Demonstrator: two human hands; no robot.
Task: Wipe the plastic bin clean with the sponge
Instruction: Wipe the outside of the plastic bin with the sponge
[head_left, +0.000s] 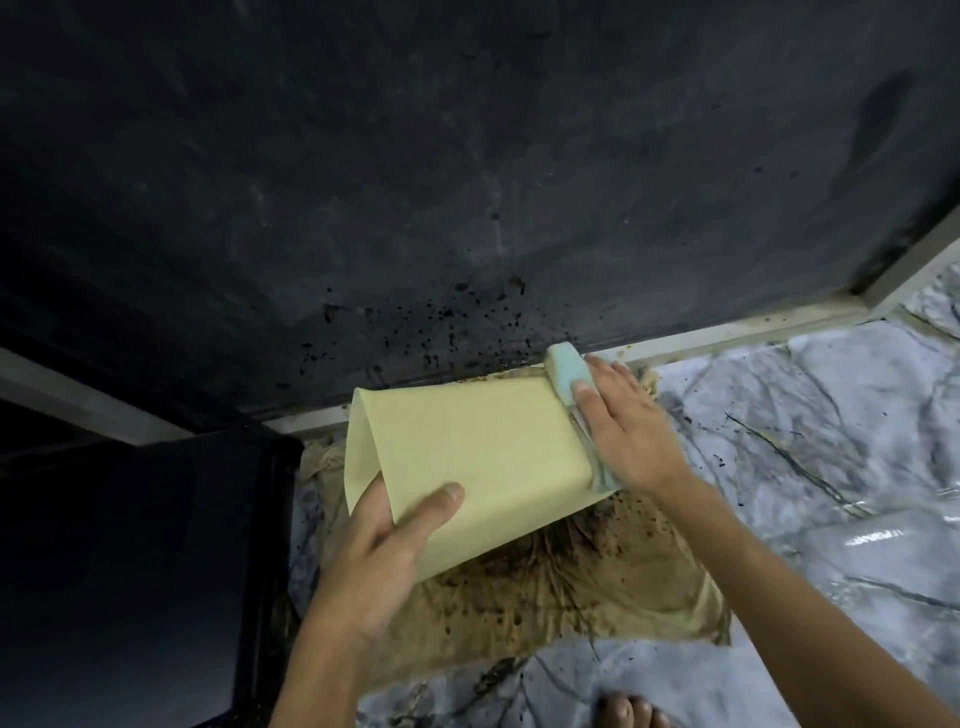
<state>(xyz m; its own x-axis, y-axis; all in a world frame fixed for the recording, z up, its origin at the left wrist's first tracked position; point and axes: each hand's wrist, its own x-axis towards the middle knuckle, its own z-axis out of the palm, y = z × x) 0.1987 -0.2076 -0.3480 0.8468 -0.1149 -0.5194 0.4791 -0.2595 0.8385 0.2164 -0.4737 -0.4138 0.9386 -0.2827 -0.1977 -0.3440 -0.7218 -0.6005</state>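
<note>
A pale yellow plastic bin (467, 447) is held tilted on its side above the floor, its wider end toward me. My left hand (379, 551) grips the near lower edge, thumb on the outer wall and fingers underneath. My right hand (623, 426) presses a light blue sponge (563, 371) flat against the bin's far right side, near its base. Part of the sponge is hidden under my fingers.
A brown paper sheet (597, 587) with dark dirt and debris lies on the marble-pattern floor (805, 441) under the bin. A dark, dirt-speckled wall (467, 182) rises behind. A black cabinet (130, 571) stands at the left. Bare toes (623, 712) show at the bottom edge.
</note>
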